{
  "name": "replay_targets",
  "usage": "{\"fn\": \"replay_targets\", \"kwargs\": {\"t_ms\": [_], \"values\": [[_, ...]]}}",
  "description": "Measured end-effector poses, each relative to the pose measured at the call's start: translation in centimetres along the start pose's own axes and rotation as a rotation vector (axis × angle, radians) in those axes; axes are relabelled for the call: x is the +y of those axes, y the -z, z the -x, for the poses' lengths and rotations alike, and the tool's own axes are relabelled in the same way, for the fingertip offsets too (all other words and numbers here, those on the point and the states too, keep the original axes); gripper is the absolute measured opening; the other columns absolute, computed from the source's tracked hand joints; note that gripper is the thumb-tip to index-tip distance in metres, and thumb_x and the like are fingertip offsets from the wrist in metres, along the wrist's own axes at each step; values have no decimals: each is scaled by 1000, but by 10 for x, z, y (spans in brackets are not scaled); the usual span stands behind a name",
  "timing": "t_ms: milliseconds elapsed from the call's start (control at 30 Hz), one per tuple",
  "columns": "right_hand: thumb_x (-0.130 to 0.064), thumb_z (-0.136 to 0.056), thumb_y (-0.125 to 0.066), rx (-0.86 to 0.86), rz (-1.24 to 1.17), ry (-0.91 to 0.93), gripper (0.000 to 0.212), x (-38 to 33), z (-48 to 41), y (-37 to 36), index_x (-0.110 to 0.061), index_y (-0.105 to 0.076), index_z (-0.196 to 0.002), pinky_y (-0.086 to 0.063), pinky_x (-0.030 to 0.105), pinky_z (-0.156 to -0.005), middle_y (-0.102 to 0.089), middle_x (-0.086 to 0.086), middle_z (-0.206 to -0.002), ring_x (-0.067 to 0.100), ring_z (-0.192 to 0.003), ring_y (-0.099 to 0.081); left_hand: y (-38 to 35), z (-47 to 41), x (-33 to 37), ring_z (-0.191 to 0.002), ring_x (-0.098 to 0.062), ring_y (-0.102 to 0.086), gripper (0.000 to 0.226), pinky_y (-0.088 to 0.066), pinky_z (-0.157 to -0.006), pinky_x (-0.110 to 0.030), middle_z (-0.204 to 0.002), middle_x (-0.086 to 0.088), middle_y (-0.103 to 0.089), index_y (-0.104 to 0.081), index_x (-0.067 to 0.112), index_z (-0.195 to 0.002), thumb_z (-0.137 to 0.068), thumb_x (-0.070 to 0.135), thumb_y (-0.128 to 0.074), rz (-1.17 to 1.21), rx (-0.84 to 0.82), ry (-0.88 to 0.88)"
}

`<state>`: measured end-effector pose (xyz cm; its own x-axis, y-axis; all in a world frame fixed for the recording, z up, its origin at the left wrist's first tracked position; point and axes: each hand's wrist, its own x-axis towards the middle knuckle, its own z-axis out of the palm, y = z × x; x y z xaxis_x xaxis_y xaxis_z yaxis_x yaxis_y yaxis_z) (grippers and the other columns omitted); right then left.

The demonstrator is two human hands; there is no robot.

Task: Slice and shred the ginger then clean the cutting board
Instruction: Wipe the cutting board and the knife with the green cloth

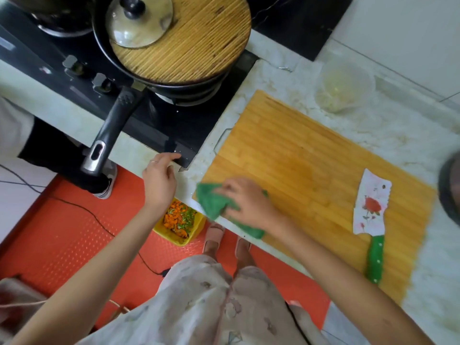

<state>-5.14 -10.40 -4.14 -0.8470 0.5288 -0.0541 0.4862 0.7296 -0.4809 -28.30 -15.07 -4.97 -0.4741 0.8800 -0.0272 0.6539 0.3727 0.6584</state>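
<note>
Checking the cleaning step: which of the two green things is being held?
The green cloth, gripped by the right hand on the cutting board; the green knife handle lies untouched.

Bare right hand (246, 202) palm down, fingers curled, gripping crumpled green cloth (211, 204); forearm reaches in from lower right. Bare left hand (159, 180) relaxed, fingers loosely extended, arm outstretched.

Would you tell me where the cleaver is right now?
In the head view, the cleaver lies flat on the right side of the cutting board, right of the right hand holding the green cloth.
</note>
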Motion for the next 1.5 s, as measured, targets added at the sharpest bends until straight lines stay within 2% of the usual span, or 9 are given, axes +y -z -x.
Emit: {"fn": "replay_targets", "kwargs": {"t_ms": [100,233,400,667,767,867,967,1267,1500], "values": [[-33,-82,-52,424,76,-527,49,76,-9,43,-9,-59,-124,-47,47,-85,-54,15,-110,36,-102,-51,-3,-2,4,-110,-22,-57,17,-40,-96,-42,-112,-3,-66,-74,13,-91,-91,10,-58,48,2,8],[-50,-91,-42,328,70,-1021,53,118,-61,69,-18,-50,-133,-34,49,-97,-39,14,-128,36,-119,-38,-6,-3,12,-114,-25,-55,17,-38,-100,-50,-117,-4,-61,-70,13,-101,-87,8,-61,-1,-84,35],[-49,-90,-46,182,231,-698,57,46,-112,22,-30,-38,-142,-35,43,-91,-38,11,-133,31,-118,-37,-11,20,25,-123,-23,-31,104,-23,-102,-38,-128,-3,-32,-32,22,-137,-54,56,-85,-277,-402,180],[-32,-85,-52,35,0,-444,42,-37,-69,-19,-20,-57,-126,-33,42,-92,-43,0,-126,25,-115,-38,-17,41,22,-126,-28,-28,119,-18,-98,-37,-134,-12,-31,-26,9,-142,-49,46,-90,-196,-139,221],[-27,-85,-50,-175,-524,-605,35,-39,-59,5,-12,-57,-116,-39,38,-96,-52,3,-122,25,-114,-44,-14,37,11,-128,-31,-25,121,-15,-101,-44,-135,-21,-32,-25,7,-142,-47,42,-91,-194,-99,63],[-28,-72,-52,88,-823,-834,38,8,-45,53,-14,-59,-106,-38,25,-75,-60,8,-104,20,-96,-54,-7,26,6,-130,-29,-23,125,-14,-104,-50,-138,-23,-31,-25,11,-139,-41,47,-93,-262,-150,-112],[-29,-70,-47,507,-441,-940,54,83,-22,90,-4,-60,-117,-39,31,-94,-59,13,-116,25,-110,-52,0,10,11,-141,-27,-15,111,-10,-108,-50,-152,-12,-20,-32,19,-144,-53,47,-89,-343,-360,-277],[-35,-86,-49,261,-33,-608,50,31,-1,0,-16,-53,-133,-12,49,-115,-40,1,-149,29,-138,-32,-3,5,23,-148,-19,5,88,7,-109,-51,-160,2,-11,-30,35,-148,-73,51,-73,-568,-587,-344],[-30,-82,-51,208,110,-437,51,10,72,-26,-25,-50,-133,-22,55,-113,-37,1,-150,26,-139,-28,-15,4,41,-148,-18,3,90,12,-106,-57,-161,4,-9,-32,17,-145,-72,40,-78,-794,-604,-421]]}}
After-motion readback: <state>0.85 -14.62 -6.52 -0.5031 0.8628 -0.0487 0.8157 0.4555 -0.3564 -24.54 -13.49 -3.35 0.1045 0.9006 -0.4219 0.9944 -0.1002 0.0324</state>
